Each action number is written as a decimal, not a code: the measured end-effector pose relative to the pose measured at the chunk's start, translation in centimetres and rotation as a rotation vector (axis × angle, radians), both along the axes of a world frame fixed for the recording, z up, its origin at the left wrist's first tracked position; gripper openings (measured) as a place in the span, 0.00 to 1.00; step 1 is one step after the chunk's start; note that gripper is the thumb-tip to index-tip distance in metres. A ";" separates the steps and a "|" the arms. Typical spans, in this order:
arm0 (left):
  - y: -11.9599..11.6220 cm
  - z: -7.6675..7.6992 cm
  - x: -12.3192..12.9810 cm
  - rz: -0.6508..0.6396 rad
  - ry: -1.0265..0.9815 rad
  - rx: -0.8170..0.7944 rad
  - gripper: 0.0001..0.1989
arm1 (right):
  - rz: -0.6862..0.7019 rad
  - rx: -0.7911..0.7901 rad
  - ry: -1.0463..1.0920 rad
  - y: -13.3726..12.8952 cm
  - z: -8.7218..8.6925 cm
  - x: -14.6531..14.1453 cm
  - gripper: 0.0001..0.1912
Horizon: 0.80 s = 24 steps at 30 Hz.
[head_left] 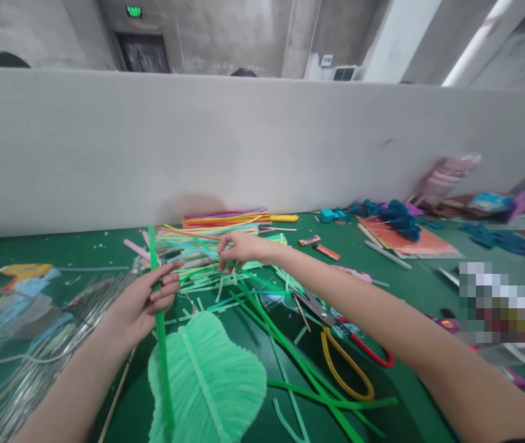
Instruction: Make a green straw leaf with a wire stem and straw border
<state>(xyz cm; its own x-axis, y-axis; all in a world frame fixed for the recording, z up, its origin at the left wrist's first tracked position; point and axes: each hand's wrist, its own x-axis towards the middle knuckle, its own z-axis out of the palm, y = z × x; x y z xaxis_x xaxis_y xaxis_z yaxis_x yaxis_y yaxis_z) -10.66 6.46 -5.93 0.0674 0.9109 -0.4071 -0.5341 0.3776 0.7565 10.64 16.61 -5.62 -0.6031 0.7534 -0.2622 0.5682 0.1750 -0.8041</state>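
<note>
Upright in my left hand point(160, 295) is a bright green pipe cleaner point(162, 363), or a few held together, with the fingers wrapped round. Its lower end crosses in front of a large light-green leaf point(225, 375) made of fuzzy strips, which lies or stands low at the front. My right hand point(237, 251) reaches over a pile of pale green and mixed pipe cleaners point(207, 280). Its thumb and fingers are drawn together; whatever is between them cannot be made out. Under my right forearm, loose bright green pipe cleaners point(299, 357) lie across the table.
Scissors point(331, 329) with red and yellow handles lie beside my right forearm. A yellow glue gun point(26, 271) and a bundle of silvery wires point(82, 326) are at left. Blue fuzzy pieces point(400, 218) rest on an orange packet at right. A white partition point(262, 135) stands behind.
</note>
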 end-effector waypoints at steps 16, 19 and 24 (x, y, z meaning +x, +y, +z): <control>1.9 -2.4 4.3 0.092 -0.226 0.221 0.11 | 0.001 0.015 0.519 -7.8 -1.8 -0.6 0.21; 3.2 -2.7 3.2 0.157 -0.213 0.184 0.12 | -0.019 -0.025 0.438 -8.0 -1.8 0.0 0.23; 5.7 -2.4 1.0 0.251 -0.250 0.112 0.08 | -0.050 -0.163 0.406 -7.6 -1.5 0.7 0.22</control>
